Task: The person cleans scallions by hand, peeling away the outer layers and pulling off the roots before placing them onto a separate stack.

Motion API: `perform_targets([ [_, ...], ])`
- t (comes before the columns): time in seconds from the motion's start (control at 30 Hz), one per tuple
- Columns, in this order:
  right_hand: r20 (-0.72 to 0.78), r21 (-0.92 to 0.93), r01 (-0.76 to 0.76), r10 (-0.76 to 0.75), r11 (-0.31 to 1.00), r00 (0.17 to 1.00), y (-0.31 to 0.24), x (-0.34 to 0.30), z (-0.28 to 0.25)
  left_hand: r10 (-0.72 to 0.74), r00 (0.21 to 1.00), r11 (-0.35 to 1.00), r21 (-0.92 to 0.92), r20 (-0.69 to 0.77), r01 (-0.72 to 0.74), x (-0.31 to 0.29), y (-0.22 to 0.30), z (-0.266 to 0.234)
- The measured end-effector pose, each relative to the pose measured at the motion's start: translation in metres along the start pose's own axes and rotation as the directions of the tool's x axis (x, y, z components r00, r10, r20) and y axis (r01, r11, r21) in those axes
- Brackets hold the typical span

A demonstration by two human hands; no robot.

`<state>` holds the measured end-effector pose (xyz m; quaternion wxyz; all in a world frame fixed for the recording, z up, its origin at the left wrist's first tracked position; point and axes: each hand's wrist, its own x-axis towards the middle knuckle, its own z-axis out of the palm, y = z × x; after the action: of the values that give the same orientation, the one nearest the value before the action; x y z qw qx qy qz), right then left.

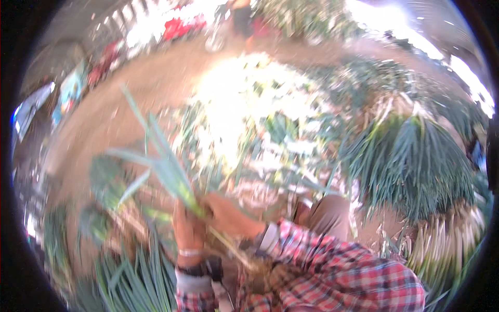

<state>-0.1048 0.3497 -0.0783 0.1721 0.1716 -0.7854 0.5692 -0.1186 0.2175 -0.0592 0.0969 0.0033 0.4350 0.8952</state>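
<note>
A leek (170, 174) with broad green leaves slants across in front of me. Its leaves fan out to the upper left, and a thin pale stem with roots trails down toward my lap. My left hand (188, 229), with a pale band and a dark strap at the wrist, is closed around the stalk. Against it, my right hand (231, 216) has its fingers closed on the same stalk where the leaves begin. Motion blur hides the exact finger placement. Loose leeks (136, 281) with long green leaves lie to the left of my left forearm.
A large heap of leeks (413, 156) stands at the right, with pale-stemmed leeks (447, 239) nearer me. Sunlit leaf trimmings (260, 125) cover the ground ahead. Small bundles (112, 187) lie at the left. My bent knee (330, 213) is beside my right arm. A person (241, 21) stands far off.
</note>
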Motion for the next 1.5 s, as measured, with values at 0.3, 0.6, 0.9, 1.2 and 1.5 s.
perform_targets([
  [0.3,0.169,-0.035,-0.056,0.061,0.998,0.984,-0.004,-0.014,-0.005,-0.082,0.991,0.976,-0.195,0.109,0.102,-0.01,-0.007,-0.008],
  [0.6,0.295,-0.037,0.068,-0.054,0.997,0.954,-0.021,-0.009,-0.021,-0.033,0.992,0.999,-0.033,0.118,0.037,-0.009,0.015,-0.029],
  [0.9,0.204,0.091,0.068,-0.085,0.994,0.975,0.0,-0.033,-0.004,0.113,0.99,0.968,0.236,-0.081,-0.091,-0.013,0.011,-0.028],
  [1.2,0.799,0.122,-0.235,0.045,0.964,0.6,0.006,-0.113,-0.055,0.323,0.918,0.82,0.553,-0.231,-0.149,0.016,0.001,-0.087],
  [1.5,0.541,-0.323,-0.325,0.455,0.889,0.707,0.004,-0.091,-0.047,0.339,0.866,0.94,0.177,-0.368,-0.292,0.05,0.046,-0.095],
])
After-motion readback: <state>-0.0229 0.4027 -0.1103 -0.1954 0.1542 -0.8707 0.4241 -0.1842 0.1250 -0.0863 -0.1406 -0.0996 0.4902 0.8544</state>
